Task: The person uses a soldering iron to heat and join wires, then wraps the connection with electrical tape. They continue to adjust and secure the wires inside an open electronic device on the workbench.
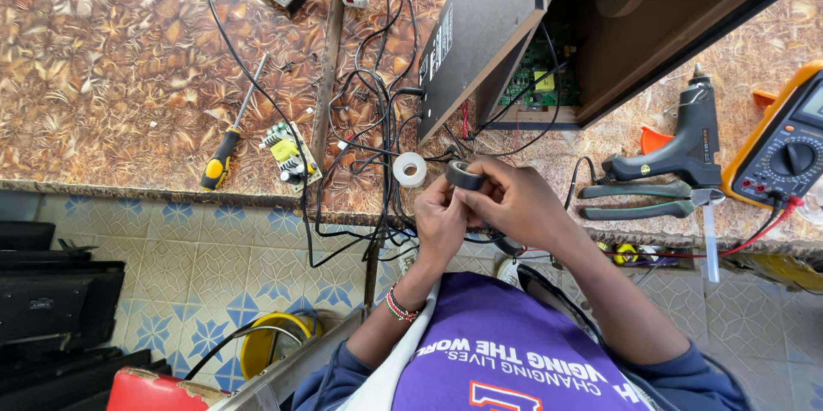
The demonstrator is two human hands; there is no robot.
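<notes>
**Hands pinched a roll of black tape at the bench edge**

Both hands met over the near edge of the workbench (129, 77). The right hand (519, 205) gripped a roll of black tape (464, 175) between thumb and fingers, holding it on edge. The left hand (440, 221) pressed in against the roll from the other side, its fingertips pinched at the tape's rim; whether they held a loose end could not be made out. A beaded bracelet (398, 306) sat on the left wrist.

Just beyond the left hand lay a roll of white tape (410, 169), flat on the bench and close to the black roll without touching it. A tangle of black wires (369, 111) ran past both rolls and dropped over the bench edge. Directly beyond the hands stood a dark speaker cabinet (489, 25), open at the back, with a green circuit board (540, 81) showing inside.

Out past the right hand lay a black glue gun (686, 141), green-handled pliers (643, 199) and a yellow multimeter (784, 150). Well off to the left-hand side were a small circuit board (291, 156) and a screwdriver with a yellow and black handle (225, 150).
</notes>
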